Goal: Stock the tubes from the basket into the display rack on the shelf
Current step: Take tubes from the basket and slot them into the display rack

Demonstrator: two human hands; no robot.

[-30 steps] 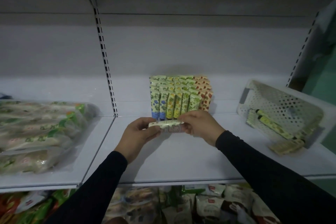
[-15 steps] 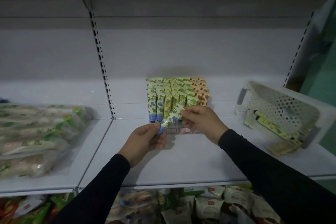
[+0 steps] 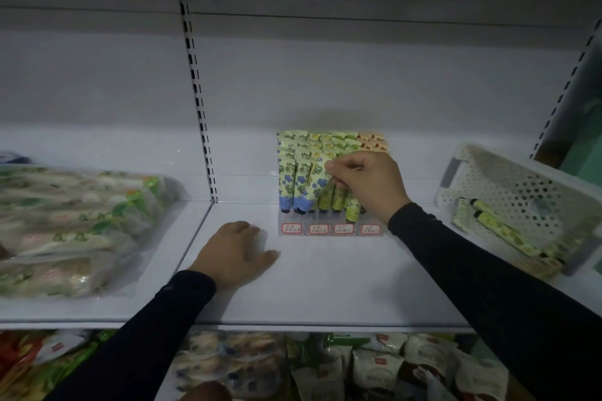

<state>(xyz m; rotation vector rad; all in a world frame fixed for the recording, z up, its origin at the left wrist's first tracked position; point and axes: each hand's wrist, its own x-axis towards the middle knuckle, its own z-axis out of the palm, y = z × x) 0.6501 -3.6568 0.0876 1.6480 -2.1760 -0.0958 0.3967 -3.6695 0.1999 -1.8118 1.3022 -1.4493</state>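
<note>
Right hand (image 3: pixel 368 184) pinches blue-flowered tube (image 3: pixel 314 187), tilted, at display rack (image 3: pixel 329 228). Left hand (image 3: pixel 236 252) rests on shelf (image 3: pixel 325 286), fingers relaxed, holding nothing.

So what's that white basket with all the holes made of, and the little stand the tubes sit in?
The basket looks like white moulded plastic: a matte wall with even rows of round holes. The display rack seems to be clear, glossy plastic, perhaps acrylic, since the shelf shows through it behind the red-bordered labels. The dim light leaves both a bit uncertain.
</note>
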